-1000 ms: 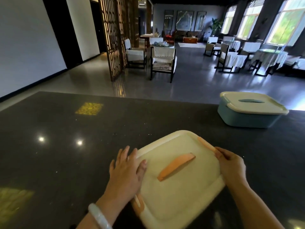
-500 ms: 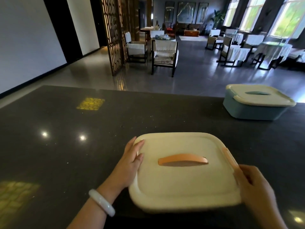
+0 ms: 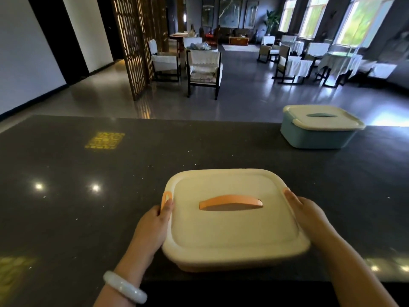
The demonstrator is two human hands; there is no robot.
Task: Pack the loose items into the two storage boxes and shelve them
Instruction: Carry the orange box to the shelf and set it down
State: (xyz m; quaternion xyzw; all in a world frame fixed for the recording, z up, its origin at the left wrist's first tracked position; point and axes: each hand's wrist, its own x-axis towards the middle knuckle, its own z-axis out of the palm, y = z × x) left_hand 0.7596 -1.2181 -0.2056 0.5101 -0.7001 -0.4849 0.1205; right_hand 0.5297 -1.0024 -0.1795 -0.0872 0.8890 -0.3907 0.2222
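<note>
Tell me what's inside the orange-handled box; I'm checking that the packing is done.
Cannot tell: the cream lid covers the orange-handled box fully. Only its orange handle and side clips show, with the left hand and right hand at its sides.

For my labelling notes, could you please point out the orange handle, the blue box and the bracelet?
orange handle [image 3: 230, 201]: head view, middle of the bar.
blue box [image 3: 314, 137]: head view, front wall under the lid.
bracelet [image 3: 125, 287]: head view, band on the left wrist.

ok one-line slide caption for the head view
Both hands, left and right, hold the cream-lidded box by its side clips on the dark counter; blue box closed behind.
</note>
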